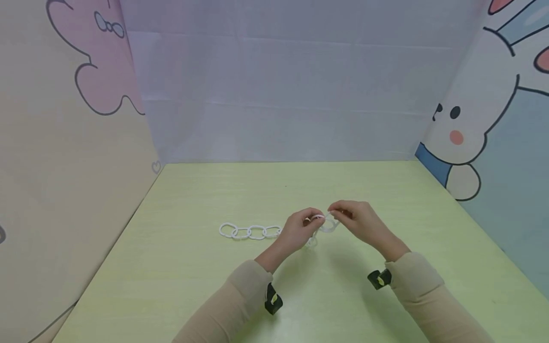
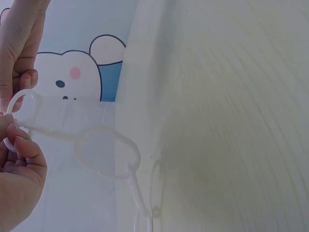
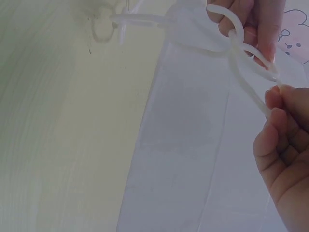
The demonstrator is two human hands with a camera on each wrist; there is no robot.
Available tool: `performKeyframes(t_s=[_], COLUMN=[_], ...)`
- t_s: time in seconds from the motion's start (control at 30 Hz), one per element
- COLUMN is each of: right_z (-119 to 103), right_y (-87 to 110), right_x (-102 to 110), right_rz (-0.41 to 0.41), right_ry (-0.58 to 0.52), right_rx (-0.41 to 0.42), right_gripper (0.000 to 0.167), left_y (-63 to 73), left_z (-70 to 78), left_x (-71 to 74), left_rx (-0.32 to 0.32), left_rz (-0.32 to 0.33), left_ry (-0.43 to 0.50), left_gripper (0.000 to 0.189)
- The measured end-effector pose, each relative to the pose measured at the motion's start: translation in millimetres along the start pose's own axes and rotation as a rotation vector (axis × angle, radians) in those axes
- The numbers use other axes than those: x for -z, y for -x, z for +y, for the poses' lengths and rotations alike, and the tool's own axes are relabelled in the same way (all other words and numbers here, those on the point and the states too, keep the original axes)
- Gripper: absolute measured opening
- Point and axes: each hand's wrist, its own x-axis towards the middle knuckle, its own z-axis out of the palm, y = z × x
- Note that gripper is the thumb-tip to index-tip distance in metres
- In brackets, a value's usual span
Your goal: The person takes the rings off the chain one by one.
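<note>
Between both hands is a white plastic chain link [image 3: 247, 89], joined to other links. My right hand [image 1: 362, 221] pinches it with thumb and fingertips. On the other side, my left hand [image 1: 300, 228] pinches the chain at a joined link, its fingertips close to the right ones. More white links [image 2: 136, 191] hang from the left hand toward the table. A row of joined white links [image 1: 249, 232] lies on the table left of the left hand, partly hidden behind it.
The pale green-yellow table [image 1: 180, 286] spreads under both arms. A plain lavender panel [image 1: 279, 95] stands along the back edge. Side panels carry cartoon figures, with a white rabbit [image 1: 472, 109] on the right. Each sleeve has a black wrist camera [image 1: 379, 279] on it.
</note>
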Motion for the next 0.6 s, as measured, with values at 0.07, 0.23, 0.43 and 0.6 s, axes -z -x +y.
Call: performKeyframes(t_s=[0.07, 0.23, 0.43, 0.6], right_z=[0.4, 0.3, -0.1, -0.2], right_y=[0.4, 1.1, 2.7, 3.4], right_x=[0.2, 1.0, 1.5, 2.2], right_rz=[0.006, 0.009, 0.011, 0.01], right_ry=[-0.003, -0.01, -0.005, -0.004], right_rx=[0.0, -0.002, -0.021, -0.04], right_gripper=[0.009, 0.01, 0.009, 0.009], left_y=[3.1, 12.7, 3.6, -0.5], left_z=[7.7, 30.1, 10.3, 1.8], left_x=[0.3, 3.2, 0.6, -0.1], left_rx=[0.0, -0.002, 0.028, 0.015], left_rz=[0.005, 0.016, 0.01, 0.005], left_ry=[0.004, 0.019, 0.02, 0.033], left_gripper=[0.016, 0.015, 0.02, 0.021])
